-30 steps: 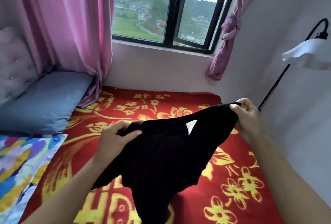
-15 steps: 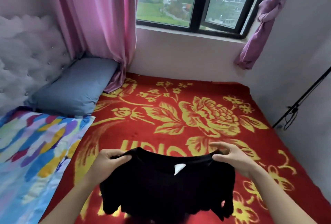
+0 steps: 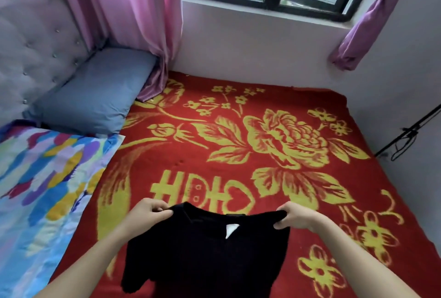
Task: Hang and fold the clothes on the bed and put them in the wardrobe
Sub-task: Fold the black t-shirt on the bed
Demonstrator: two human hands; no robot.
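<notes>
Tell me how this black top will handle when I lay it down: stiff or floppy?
Probably floppy: held at the shoulders by the left hand and right hand, the black top sags between them and hangs limp below. Likely light, since finger pinches carry it. It may drag rather than slide on the fuzzy-looking red blanket.

left grip (image 3: 145, 214) — bare hand | right grip (image 3: 300, 220) — bare hand | forearms bare to frame edge
</notes>
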